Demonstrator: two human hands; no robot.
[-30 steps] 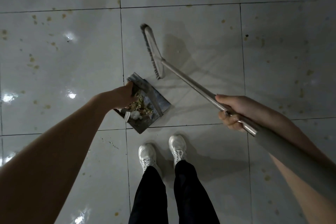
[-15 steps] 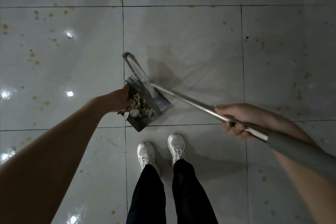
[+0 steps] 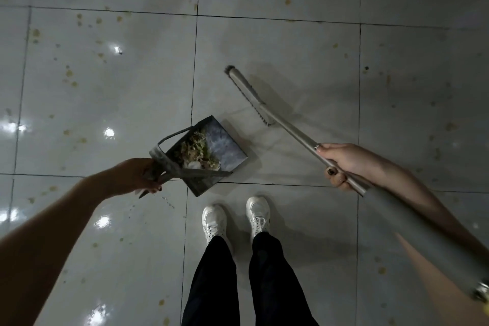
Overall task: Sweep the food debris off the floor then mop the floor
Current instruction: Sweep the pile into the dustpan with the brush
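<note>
the greenish-brown pile of food debris lies at the back of the flat grey metal dustpan. the left hand curls its fingers round the pan's strap handle; tipping the open lip down would spill the pile. the right hand, fingers clamped on the long silver broom, holds its head apart from the pan; a loose swing could knock it. yellow-brown specks dot the glossy pale floor tiles.
</note>
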